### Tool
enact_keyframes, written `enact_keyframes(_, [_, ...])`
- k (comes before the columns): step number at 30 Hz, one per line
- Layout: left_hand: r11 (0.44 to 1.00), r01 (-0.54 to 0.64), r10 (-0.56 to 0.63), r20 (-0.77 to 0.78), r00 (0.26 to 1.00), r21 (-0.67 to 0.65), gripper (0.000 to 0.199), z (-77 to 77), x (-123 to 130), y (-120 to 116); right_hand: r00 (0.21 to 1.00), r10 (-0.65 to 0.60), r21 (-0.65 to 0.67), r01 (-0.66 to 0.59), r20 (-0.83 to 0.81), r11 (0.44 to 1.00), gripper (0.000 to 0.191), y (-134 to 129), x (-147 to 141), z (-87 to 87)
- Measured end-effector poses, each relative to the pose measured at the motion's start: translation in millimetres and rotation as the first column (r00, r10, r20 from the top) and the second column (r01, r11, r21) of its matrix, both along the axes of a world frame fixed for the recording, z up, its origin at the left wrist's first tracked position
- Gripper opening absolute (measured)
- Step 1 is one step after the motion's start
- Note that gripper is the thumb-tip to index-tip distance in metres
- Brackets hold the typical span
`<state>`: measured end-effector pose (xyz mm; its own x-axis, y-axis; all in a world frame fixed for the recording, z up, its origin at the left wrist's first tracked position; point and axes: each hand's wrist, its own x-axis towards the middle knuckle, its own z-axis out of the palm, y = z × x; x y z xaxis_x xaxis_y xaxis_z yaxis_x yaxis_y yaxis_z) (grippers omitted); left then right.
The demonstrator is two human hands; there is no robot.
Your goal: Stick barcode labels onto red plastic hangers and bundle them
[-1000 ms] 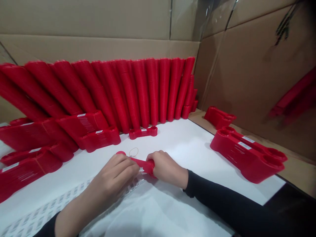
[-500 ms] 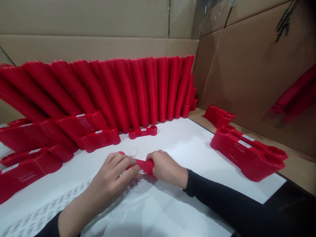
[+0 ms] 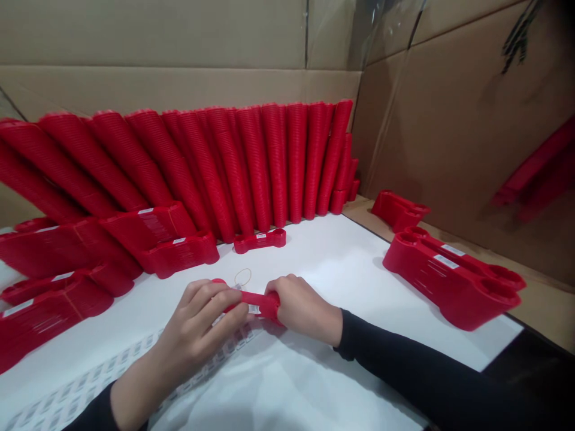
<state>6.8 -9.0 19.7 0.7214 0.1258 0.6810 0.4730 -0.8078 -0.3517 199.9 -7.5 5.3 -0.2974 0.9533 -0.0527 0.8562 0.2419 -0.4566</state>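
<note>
A red plastic piece [image 3: 268,306] with rounded ends lies between my hands, a white label on its middle. My right hand [image 3: 300,306] is closed round its right end. Over its left part rests my left hand [image 3: 202,323], fingers bent and pressed against the piece beside the label; its thumb is hidden. Just behind the piece is a thin rubber band loop [image 3: 243,276]. Beneath my left forearm runs a sheet of printed labels [image 3: 96,378]. One short labelled red stack [image 3: 259,240] stands farther back.
Tall leaning red stacks [image 3: 251,167] line the back against cardboard walls [image 3: 179,36]. Shorter labelled stacks [image 3: 179,254] stand at the left. Red stacks [image 3: 444,278] sit at the right edge of the white table [image 3: 327,251].
My left hand has shifted slightly left along the red piece, uncovering more of the white label. My right hand has stayed almost where it was.
</note>
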Motion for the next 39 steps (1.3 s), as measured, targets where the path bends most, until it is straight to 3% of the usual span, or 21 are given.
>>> enact_keyframes(15, [1.0, -0.005, 0.005, -0.038, 0.999, -0.022, 0.014, 3.2, 0.1, 3.5, 1.0, 0.001, 0.031, -0.001, -0.01, 1.0, 0.022, 0.9, -0.4, -2.2])
enact_keyframes(29, [0.931, -0.068, -0.022, -0.242, 0.97, -0.358, 0.009, 10.3, -4.8, 8.2, 0.999, 0.037, 0.047, -0.038, 0.032, 0.998, 0.021, -1.2, -1.3, -1.8])
enact_keyframes(32, [0.953, -0.038, -0.036, -0.235, 0.971, -0.3, 0.006, 11.6, -6.0, 9.1, 0.995, 0.079, 0.054, -0.082, 0.067, 0.995, 0.02, -1.5, -0.8, -2.5])
enact_keyframes(39, [0.994, 0.111, -0.108, -0.257, 0.96, -0.002, 0.007, 15.7, -7.5, 1.8, 0.986, 0.136, 0.055, -0.142, 0.095, 0.988, 0.017, -1.8, 0.5, -1.3])
